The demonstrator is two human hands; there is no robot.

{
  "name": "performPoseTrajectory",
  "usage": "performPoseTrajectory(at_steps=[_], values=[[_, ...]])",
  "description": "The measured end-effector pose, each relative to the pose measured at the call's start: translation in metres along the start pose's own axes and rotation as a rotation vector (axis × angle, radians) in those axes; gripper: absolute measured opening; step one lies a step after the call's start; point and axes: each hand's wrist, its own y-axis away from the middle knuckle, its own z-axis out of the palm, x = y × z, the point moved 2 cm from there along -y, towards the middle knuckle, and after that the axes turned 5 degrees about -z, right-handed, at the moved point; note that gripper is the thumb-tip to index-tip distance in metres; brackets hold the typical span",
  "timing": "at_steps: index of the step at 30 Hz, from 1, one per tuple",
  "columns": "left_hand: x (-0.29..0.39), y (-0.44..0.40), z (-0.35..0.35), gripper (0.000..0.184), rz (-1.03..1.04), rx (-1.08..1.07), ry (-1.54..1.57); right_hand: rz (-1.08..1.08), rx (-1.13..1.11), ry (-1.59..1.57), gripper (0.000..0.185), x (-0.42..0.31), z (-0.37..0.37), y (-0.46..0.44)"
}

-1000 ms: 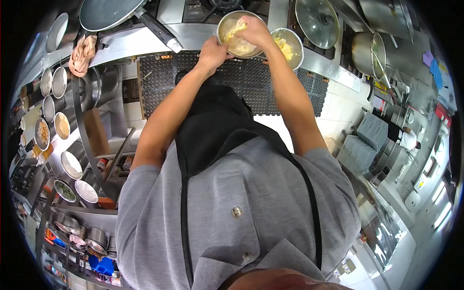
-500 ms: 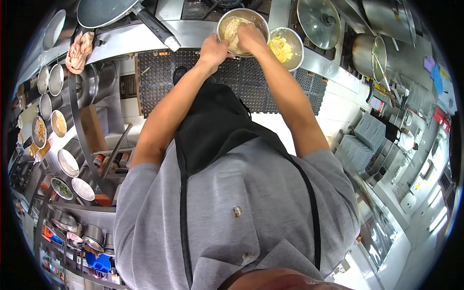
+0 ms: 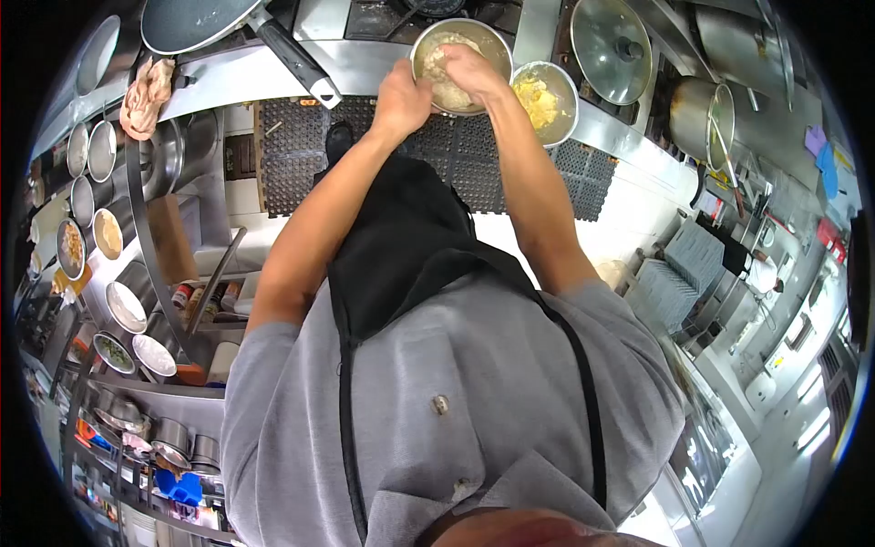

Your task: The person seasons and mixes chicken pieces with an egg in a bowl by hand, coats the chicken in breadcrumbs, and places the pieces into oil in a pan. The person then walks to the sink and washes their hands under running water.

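Note:
At the counter's edge stands a metal bowl (image 3: 499,50) with a pale, crumbly coating like breadcrumbs (image 3: 447,91) inside. My left hand (image 3: 403,98) is closed at the bowl's left rim, thumb toward the inside. Inside the bowl, my right hand (image 3: 474,71) has its fingers bent down into the crumbs. What lies under those fingers is hidden. Touching the bowl on the right, a second metal bowl (image 3: 570,114) contains yellow, lumpy food (image 3: 536,100).
A frying pan (image 3: 196,20) lies at the upper left, its handle jutting over the counter edge. A glass lid (image 3: 611,50) and a large pot (image 3: 693,118) are to the right. Several ingredient bowls line the left side, near a crumpled cloth (image 3: 146,98). Another person (image 3: 761,273) is far right.
My right hand has shifted slightly within the bowl, its fingers reaching further left. My left hand stays by the rim. The whole view has shifted a little.

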Motion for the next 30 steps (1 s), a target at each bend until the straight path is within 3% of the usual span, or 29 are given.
performPoseTrajectory(at_steps=[2, 4, 7, 9, 11, 13, 15, 18, 19, 21, 22, 24, 25, 27, 28, 30], values=[[0.001, -0.006, -0.002, 0.02, -0.104, -0.087, 0.244, -0.028, -0.041, -0.093, 0.025, 0.003, -0.017, 0.003], [-0.001, -0.009, -0.001, 0.02, -0.106, -0.066, 0.164, -0.057, -0.096, -0.183, 0.026, -0.001, -0.017, -0.003], [-0.003, -0.008, 0.003, 0.022, -0.06, -0.052, 0.094, -0.273, 0.052, 0.302, 0.024, -0.004, 0.011, -0.006], [0.01, -0.002, -0.005, 0.025, -0.181, -0.101, 0.214, -0.214, 0.027, 0.109, 0.024, -0.005, 0.006, -0.01], [0.014, 0.014, -0.003, 0.024, -0.233, -0.142, 0.199, -0.091, -0.119, -0.362, 0.023, -0.006, -0.012, 0.003], [0.019, -0.005, -0.008, 0.024, -0.242, -0.131, 0.196, -0.162, -0.044, -0.338, 0.02, -0.001, 0.003, -0.003], [0.019, 0.005, -0.005, 0.026, -0.247, -0.132, 0.233, -0.194, -0.023, 0.055, 0.019, -0.001, 0.018, -0.009], [0.019, 0.004, -0.005, 0.026, -0.263, -0.12, 0.301, -0.261, -0.043, -0.204, 0.02, -0.008, -0.005, 0.005], [0.021, -0.001, -0.008, 0.026, -0.253, -0.104, 0.304, -0.312, 0.073, -0.209, 0.022, -0.001, -0.011, -0.005], [0.021, 0.009, -0.005, 0.028, -0.228, -0.145, 0.178, -0.243, -0.044, 0.305, 0.022, 0.006, 0.005, -0.028], [0.011, 0.002, -0.001, 0.029, -0.212, -0.162, 0.212, -0.224, -0.044, 0.297, 0.022, 0.016, 0.009, -0.018], [0.008, -0.004, 0.0, 0.025, -0.176, -0.118, 0.29, -0.456, 0.031, 0.234, 0.02, 0.011, -0.002, -0.028], [0.002, 0.001, 0.0, 0.023, -0.181, -0.079, 0.369, -0.457, 0.022, 0.229, 0.02, 0.004, -0.002, -0.021], [-0.002, -0.005, 0.0, 0.023, -0.138, -0.044, 0.305, -0.241, 0.02, -0.062, 0.016, -0.003, -0.007, -0.017], [-0.004, 0.004, 0.003, 0.023, -0.106, -0.048, 0.239, -0.27, 0.025, 0.107, 0.015, 0.005, 0.007, -0.025], [0.012, 0.006, -0.007, 0.024, -0.192, -0.134, 0.271, -0.258, 0.021, 0.108, 0.015, -0.001, -0.003, -0.016]])
